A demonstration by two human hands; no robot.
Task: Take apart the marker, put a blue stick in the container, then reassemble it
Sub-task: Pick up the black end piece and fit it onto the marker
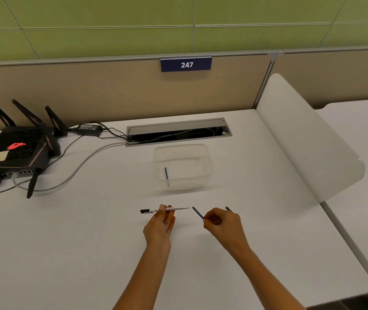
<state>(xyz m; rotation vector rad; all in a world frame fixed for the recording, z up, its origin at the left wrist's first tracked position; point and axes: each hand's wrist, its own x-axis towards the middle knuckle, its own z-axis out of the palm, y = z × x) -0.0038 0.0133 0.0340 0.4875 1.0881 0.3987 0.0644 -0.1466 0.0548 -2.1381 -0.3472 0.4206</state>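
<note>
Head view: left hand point(159, 222) fingers pinch marker point(169, 209) barrel — right hand point(222, 222) fingers clamp blue stick point(198, 212).

A dark blue rectangular plate point(185, 64) clipped to the top edge of the beige partition panel point(111, 90), at 12 o'clock, reads "247" in white. The slim white marker barrel point(174, 208) carries print too small to read.
</note>
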